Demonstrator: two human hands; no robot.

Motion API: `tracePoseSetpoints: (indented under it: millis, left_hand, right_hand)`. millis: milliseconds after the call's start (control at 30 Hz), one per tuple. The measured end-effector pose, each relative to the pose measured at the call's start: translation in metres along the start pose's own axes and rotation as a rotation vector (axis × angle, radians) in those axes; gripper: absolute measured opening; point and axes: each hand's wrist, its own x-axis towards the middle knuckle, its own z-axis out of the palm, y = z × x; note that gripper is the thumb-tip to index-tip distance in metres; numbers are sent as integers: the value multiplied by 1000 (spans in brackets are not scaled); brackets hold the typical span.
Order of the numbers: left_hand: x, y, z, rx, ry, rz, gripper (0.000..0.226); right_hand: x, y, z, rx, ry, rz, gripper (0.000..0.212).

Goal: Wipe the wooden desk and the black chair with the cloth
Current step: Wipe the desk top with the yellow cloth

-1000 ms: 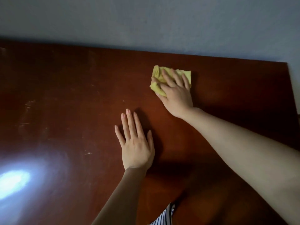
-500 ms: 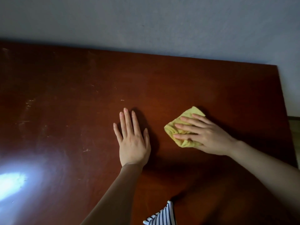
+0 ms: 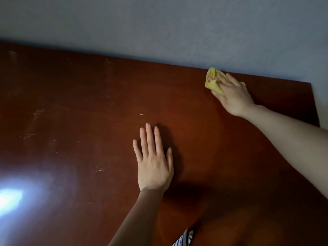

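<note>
The worktop (image 3: 88, 107) is a broad wooden top of dark reddish brown. It is glossy, with fine pale scratches toward 9 o'clock and a bright patch of reflected light at 8 o'clock. The cloth (image 3: 211, 84) is small, yellow and crumpled into soft folds. It lies on the worktop at 1 o'clock, right at the far edge. The right hand (image 3: 233, 97) presses on it and covers its near part.
</note>
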Motion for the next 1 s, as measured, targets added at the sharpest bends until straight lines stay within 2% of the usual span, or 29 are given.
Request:
tracePoseSetpoints:
  millis: [100, 167, 300, 467, 633, 800, 900, 1000]
  left_hand:
    - [0, -1, 1, 13, 7, 3, 62]
    - [0, -1, 3, 15, 9, 1, 62]
    - [1, -2, 3, 18, 11, 2, 63]
    - [1, -2, 2, 19, 15, 3, 63]
    - [1, -1, -1, 8, 12, 3, 63]
    - [0, 0, -2, -11, 8, 1, 62]
    - [0, -1, -2, -16, 11, 1, 61]
    - [-1, -1, -1, -24, 17, 4, 61]
  right_hand:
    - [30, -31, 3, 41, 3, 126, 51]
    - [41, -52, 7, 29, 2, 112, 51]
    - [39, -91, 17, -72, 69, -40, 50]
    - [-6, -107, 29, -179, 70, -343, 50]
    - [-66, -92, 36, -169, 9, -555, 45]
    - [-113, -48, 37, -126, -60, -728, 43]
    - [-109, -16, 20, -123, -109, -700, 42]
    - [-88, 10, 3, -176, -167, -498, 56]
